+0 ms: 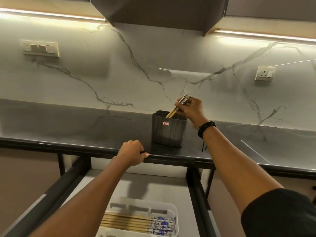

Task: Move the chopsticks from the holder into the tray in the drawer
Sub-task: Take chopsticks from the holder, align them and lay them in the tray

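1. The right hand [191, 111] pinches the patterned top ends of a pair of chopsticks [177, 106] between thumb and fingertips; the plain tips are down inside the holder [168, 132], which stands on the counter [85, 130] near its front edge
2. The pair's long axis tilts, with the tops up and right at the hand and the tips down and left in the holder's mouth, so the grip sits at the upper end, above the holder's right side
3. The left hand [132, 152] curls over the counter's front edge, left of the holder, and holds no chopstick
4. The tray [176, 212] lies in the open drawer [171, 190] below the counter, nearer the person; the laid chopsticks [130, 223] in it run left to right, patterned ends to the right
5. In my judgement the pair has to rise along its own tilt to clear the rim, then come down toward the person and turn level, tops to the right, to match those in the tray
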Demonstrator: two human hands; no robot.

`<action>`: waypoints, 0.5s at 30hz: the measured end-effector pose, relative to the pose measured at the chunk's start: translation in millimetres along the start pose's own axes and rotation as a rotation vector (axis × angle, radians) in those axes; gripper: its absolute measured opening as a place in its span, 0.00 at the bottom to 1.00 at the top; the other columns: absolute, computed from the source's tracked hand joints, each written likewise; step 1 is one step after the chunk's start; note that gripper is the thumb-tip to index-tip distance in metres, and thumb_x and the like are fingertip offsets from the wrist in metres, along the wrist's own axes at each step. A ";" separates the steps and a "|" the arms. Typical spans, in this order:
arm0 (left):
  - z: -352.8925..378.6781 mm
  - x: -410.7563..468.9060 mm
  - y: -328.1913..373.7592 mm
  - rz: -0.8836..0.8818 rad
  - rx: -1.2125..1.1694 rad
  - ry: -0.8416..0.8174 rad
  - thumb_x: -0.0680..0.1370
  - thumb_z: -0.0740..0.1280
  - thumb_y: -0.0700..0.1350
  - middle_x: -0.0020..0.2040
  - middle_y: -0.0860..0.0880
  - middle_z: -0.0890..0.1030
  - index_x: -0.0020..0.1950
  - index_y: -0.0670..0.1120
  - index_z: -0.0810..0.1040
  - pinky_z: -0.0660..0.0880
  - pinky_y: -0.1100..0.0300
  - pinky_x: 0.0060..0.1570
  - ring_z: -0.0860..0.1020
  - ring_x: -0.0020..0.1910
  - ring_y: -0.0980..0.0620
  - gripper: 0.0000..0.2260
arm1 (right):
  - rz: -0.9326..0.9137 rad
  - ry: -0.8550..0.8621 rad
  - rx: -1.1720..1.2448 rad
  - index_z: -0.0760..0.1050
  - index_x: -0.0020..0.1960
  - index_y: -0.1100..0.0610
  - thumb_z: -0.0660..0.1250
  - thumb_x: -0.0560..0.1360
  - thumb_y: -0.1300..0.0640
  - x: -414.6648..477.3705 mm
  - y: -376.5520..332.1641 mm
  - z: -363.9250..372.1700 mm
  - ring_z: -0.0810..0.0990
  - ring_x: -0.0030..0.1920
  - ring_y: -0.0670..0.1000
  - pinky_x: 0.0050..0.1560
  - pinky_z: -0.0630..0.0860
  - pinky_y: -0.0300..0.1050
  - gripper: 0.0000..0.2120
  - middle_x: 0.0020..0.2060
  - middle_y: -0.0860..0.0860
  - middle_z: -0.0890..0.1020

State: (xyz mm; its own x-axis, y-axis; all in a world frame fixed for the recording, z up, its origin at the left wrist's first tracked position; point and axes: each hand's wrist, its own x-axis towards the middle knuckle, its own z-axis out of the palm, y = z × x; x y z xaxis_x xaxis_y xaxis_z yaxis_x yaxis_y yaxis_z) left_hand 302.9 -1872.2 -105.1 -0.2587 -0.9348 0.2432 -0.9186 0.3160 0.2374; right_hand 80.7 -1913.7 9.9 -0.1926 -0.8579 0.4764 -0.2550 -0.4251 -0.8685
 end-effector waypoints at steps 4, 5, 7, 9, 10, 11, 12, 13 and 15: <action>7.4 -12.4 -12.4 0.036 -0.265 0.146 0.80 0.63 0.52 0.28 0.51 0.75 0.36 0.45 0.78 0.69 0.64 0.34 0.74 0.28 0.55 0.17 | -0.002 0.118 0.153 0.79 0.58 0.66 0.72 0.74 0.64 -11.9 -13.4 -12.9 0.85 0.51 0.57 0.53 0.83 0.50 0.13 0.51 0.62 0.84; 10.2 -15.5 -14.3 0.044 -0.304 0.198 0.80 0.63 0.52 0.30 0.50 0.78 0.38 0.44 0.80 0.73 0.61 0.36 0.76 0.31 0.53 0.16 | 0.009 0.146 0.218 0.79 0.57 0.66 0.72 0.74 0.65 -15.4 -16.2 -16.3 0.85 0.51 0.57 0.53 0.83 0.50 0.13 0.51 0.62 0.84; 16.0 -21.8 -15.2 0.030 -0.363 0.307 0.80 0.63 0.52 0.37 0.52 0.80 0.44 0.43 0.82 0.77 0.56 0.44 0.77 0.37 0.54 0.15 | 0.034 0.197 0.345 0.79 0.56 0.66 0.73 0.74 0.65 -22.3 -22.0 -22.2 0.85 0.52 0.57 0.53 0.83 0.50 0.12 0.51 0.62 0.84; 19.3 -28.0 -11.2 0.001 -0.440 0.416 0.79 0.64 0.52 0.43 0.53 0.82 0.50 0.44 0.83 0.74 0.60 0.50 0.77 0.44 0.57 0.14 | 0.051 0.235 0.479 0.79 0.54 0.64 0.73 0.74 0.66 -31.3 -27.0 -26.5 0.85 0.52 0.57 0.53 0.83 0.49 0.10 0.50 0.61 0.83; 20.6 -31.1 -8.0 -0.011 -0.474 0.462 0.79 0.65 0.52 0.48 0.51 0.83 0.56 0.44 0.83 0.73 0.62 0.53 0.79 0.49 0.57 0.14 | 0.059 0.251 0.560 0.79 0.52 0.62 0.73 0.74 0.66 -36.4 -28.9 -28.1 0.85 0.52 0.56 0.53 0.83 0.49 0.08 0.49 0.60 0.83; 21.8 -33.8 -5.2 -0.018 -0.505 0.498 0.79 0.65 0.51 0.53 0.50 0.84 0.60 0.44 0.81 0.73 0.62 0.55 0.79 0.54 0.55 0.15 | 0.071 0.268 0.636 0.79 0.52 0.61 0.73 0.73 0.66 -41.6 -30.2 -29.4 0.85 0.51 0.55 0.52 0.83 0.48 0.08 0.48 0.59 0.83; 23.4 -36.2 -2.7 -0.015 -0.532 0.528 0.79 0.65 0.51 0.56 0.48 0.83 0.61 0.43 0.80 0.73 0.62 0.56 0.80 0.56 0.53 0.16 | 0.089 0.285 0.700 0.79 0.52 0.61 0.73 0.73 0.66 -46.5 -30.3 -30.4 0.85 0.51 0.55 0.53 0.83 0.48 0.09 0.49 0.59 0.83; 24.3 -38.6 -0.5 -0.006 -0.559 0.560 0.79 0.65 0.50 0.57 0.47 0.83 0.62 0.43 0.80 0.74 0.63 0.55 0.80 0.57 0.51 0.16 | 0.112 0.297 0.749 0.79 0.53 0.62 0.73 0.73 0.66 -51.7 -29.3 -31.4 0.85 0.51 0.55 0.53 0.83 0.49 0.10 0.50 0.59 0.83; 25.8 -43.5 2.8 0.023 -0.604 0.610 0.78 0.66 0.48 0.57 0.46 0.83 0.61 0.43 0.80 0.74 0.64 0.54 0.81 0.57 0.49 0.15 | 0.153 0.279 0.816 0.78 0.55 0.63 0.72 0.73 0.66 -62.9 -23.6 -32.8 0.84 0.53 0.56 0.54 0.83 0.50 0.11 0.53 0.60 0.83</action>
State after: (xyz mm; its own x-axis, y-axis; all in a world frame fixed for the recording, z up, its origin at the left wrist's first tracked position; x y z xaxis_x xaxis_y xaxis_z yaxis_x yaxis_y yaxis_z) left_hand 303.9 -1834.8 -139.3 0.0903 -0.7312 0.6762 -0.5537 0.5275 0.6443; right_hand 67.8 -1840.2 5.0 -0.4212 -0.8659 0.2699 0.5295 -0.4764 -0.7019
